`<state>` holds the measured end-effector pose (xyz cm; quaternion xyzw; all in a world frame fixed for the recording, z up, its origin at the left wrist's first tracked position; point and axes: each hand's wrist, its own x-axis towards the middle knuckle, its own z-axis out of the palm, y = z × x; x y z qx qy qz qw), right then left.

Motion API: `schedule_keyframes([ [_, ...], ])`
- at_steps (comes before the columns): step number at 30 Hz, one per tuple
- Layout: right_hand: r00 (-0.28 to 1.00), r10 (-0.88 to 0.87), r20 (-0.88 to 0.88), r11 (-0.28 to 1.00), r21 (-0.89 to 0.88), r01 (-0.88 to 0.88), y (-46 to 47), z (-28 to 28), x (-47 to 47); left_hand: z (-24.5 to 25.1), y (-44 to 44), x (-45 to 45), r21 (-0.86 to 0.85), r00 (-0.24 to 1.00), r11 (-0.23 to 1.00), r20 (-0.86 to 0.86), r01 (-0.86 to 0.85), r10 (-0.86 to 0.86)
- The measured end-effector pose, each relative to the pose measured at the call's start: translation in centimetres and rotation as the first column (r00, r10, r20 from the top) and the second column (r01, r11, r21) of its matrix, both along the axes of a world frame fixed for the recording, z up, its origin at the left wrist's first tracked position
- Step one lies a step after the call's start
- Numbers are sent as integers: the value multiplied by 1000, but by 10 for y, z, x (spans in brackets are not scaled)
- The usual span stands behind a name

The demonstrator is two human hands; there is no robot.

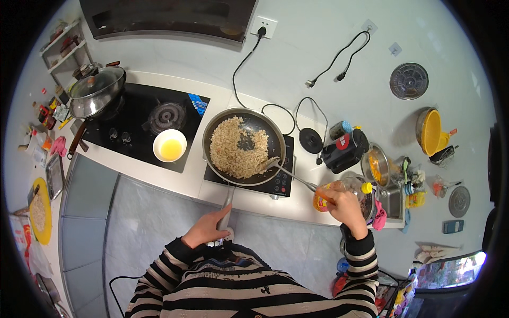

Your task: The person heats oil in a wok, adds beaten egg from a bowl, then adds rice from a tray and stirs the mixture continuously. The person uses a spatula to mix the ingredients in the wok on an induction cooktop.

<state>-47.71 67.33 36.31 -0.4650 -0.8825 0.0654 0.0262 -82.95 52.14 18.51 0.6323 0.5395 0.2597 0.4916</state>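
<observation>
A frying pan (274,131) with a pile of rice-like grains (228,147) stands on a black induction cooktop (288,175). My left hand (208,226) is closed around the pan's handle. In my right hand (344,204) is the handle of a metal spatula (296,177), whose blade rests in the grains at the pan's lower right. Beside that hand lies or stands an oil bottle with a yellow cap (366,188); the hand partly hides it. Left of the pan, a white bowl (156,148) of yellow liquid, perhaps beaten egg, sits at the gas hob's edge.
A lidded wok (93,97) sits on the gas hob (139,95) at the left. Right of the cooktop are a black lid-like disc (310,140), a black kettle (345,151), a metal bowl (365,159) and the sink (391,202). A yellow cutting board (44,228) lies far left.
</observation>
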Motion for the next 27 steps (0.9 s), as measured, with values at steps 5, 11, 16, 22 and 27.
schedule_keyframes([
  [5,1000,-26,-10,1000,14,26,9,-42,-26,10,3,3,-65,1000,998,-18,22,-23],
  [11,958,-94,-270,995,-55,82,29,-74,-56,1,-3,1,21,1000,1000,-17,-10,11],
  [16,964,-1,-267,999,-52,-13,40,-117,-72,9,1,3,-68,999,998,-37,9,-12],
  [22,997,47,-62,997,-62,-50,26,-46,-36,-7,-2,2,52,1000,999,5,-17,16],
  [27,995,38,-87,999,-25,-40,5,8,0,-6,-2,2,48,999,999,28,-23,21],
])
